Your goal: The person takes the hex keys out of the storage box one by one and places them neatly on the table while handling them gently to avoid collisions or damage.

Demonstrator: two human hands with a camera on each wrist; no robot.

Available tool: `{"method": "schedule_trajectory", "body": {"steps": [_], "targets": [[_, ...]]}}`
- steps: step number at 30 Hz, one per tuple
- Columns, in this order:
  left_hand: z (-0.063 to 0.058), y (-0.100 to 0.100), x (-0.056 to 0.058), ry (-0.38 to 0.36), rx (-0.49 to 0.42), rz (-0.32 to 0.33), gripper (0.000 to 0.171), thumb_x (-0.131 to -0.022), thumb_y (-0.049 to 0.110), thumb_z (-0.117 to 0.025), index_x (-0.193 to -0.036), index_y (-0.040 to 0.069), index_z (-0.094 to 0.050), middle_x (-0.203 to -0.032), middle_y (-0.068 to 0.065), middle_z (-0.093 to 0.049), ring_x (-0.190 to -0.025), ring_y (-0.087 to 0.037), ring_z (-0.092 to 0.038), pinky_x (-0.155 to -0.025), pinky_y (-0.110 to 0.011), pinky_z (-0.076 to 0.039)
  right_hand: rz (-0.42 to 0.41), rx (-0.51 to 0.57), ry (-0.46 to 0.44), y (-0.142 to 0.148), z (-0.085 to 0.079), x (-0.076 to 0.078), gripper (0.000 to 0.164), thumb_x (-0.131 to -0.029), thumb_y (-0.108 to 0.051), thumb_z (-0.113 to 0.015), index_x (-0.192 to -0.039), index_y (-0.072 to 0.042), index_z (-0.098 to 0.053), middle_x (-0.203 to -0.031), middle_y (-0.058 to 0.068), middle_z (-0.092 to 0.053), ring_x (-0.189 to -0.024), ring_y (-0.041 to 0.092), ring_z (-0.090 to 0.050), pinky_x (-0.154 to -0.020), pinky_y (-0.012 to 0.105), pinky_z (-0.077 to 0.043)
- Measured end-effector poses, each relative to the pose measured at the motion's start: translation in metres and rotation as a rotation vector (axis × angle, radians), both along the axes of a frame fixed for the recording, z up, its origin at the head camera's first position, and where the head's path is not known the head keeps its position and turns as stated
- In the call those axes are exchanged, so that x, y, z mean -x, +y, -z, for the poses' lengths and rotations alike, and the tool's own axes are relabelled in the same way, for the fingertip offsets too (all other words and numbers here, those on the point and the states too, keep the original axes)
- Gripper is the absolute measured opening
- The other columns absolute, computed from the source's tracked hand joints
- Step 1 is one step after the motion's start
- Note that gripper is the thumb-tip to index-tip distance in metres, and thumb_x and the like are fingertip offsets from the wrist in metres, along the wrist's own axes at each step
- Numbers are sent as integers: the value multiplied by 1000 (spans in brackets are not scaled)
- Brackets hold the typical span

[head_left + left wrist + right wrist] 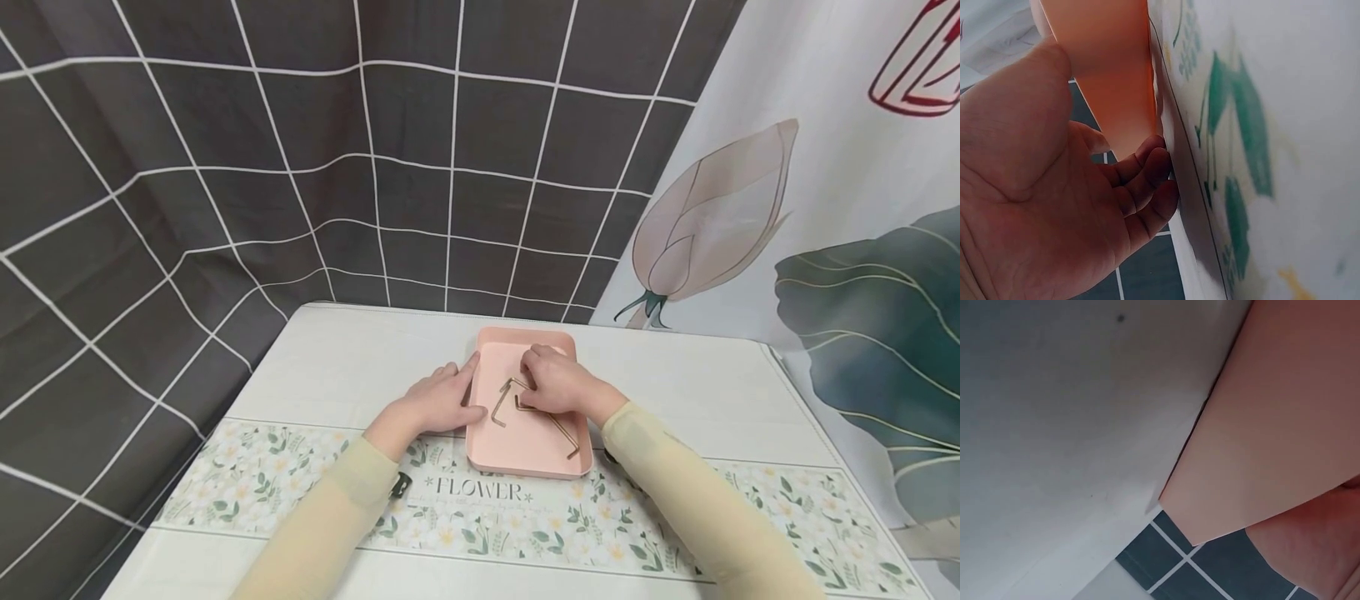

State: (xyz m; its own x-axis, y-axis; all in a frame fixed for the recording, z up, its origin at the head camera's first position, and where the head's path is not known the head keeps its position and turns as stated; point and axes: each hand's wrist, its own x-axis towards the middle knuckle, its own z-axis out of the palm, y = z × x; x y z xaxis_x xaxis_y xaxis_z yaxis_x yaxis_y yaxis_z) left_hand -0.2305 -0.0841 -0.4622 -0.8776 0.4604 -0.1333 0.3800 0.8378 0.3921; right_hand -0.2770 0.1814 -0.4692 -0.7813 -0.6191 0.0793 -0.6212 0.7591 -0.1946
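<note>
Fingers point(467, 369) of the left hand point(438, 402) rest loosely on a rectangular pink tray point(517, 446); the right hand point(561, 383) curls over bent brass-coloured metal rods point(502, 400), its grip unclear.

The tray point(517, 447) is pink, the bent rods point(563, 432) brassy, the sleeves point(322, 521) pale yellow, the dark curtain point(405, 112) white-gridded.

Free worktop point(697, 392) far left and far right; at the tray point(510, 442), left hand point(438, 398) blocks left, right hand point(561, 383) crowds right, curtain point(405, 196) beyond!
</note>
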Motion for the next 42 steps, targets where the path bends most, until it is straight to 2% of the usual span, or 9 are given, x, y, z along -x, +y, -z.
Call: {"method": "schedule_trajectory", "body": {"steps": [7,8,12,19,24,25,31,42], "targets": [[1,0,1,-3,-2,0,106,-99,53,-71,-179,9,-17,-107,-8,-55,-89,-21,-52,-72,-38,-50,-1,24,-42,-3,0,5,22,-82,-22,-77,-90,-14,-58,-83,0,-50,-78,20,-50,-74,38,-47],[0,0,0,-5,-3,0,106,-99,52,-71,-179,9,-17,-106,-8,-55,-89,-21,-53,-72,-38,-50,-14,31,-25,-1,5,8,22,-81,-22,-76,-89,-15,-57,-82,0,-50,-77,20,-49,-72,38,-46],[-3,1,-1,-9,-2,2,106,-99,52,-71,-179,8,-17,-106,-8,-55,-89,-21,-53,-72,-38,-50,-24,30,-19,-2,7,12,22,-79,-23,-75,-85,-17,-55,-81,-1,-49,-75,19,-48,-71,40,-47],[-3,0,-1,-11,6,0,106,-99,51,-72,-179,8,-17,-107,-8,-55,-89,-22,-53,-72,-38,-50,-7,-40,-91,-9,3,13,19,-83,-22,-74,-87,-16,-56,-86,1,-51,-80,20,-50,-75,38,-47],[1,0,1,-4,7,5,106,-99,52,-71,-179,8,-17,-107,-8,-56,-89,-21,-53,-72,-38,-50,-24,-30,-92,-9,2,16,17,-81,-22,-72,-85,-16,-56,-84,1,-51,-76,19,-50,-72,40,-48],[1,0,1,-1,7,7,106,-99,52,-71,-179,8,-17,-107,-8,-56,-89,-21,-53,-72,-38,-50,-31,-25,-78,-9,6,20,17,-80,-22,-71,-85,-15,-57,-83,1,-52,-75,20,-50,-71,40,-48],[0,0,2,12,11,11,106,-100,53,-71,-180,9,-16,-106,-9,-56,-89,-22,-53,-72,-38,-51,-25,-16,-105,-8,4,24,15,-80,-22,-72,-84,-15,-60,-81,1,-55,-72,20,-54,-69,38,-50],[1,1,1,6,13,6,106,-100,54,-70,-180,10,-16,-106,-7,-55,-88,-21,-52,-71,-37,-49,16,-119,-163,-15,-5,20,16,-83,-18,-75,-87,-15,-60,-79,-1,-58,-73,18,-56,-72,36,-50]]}}
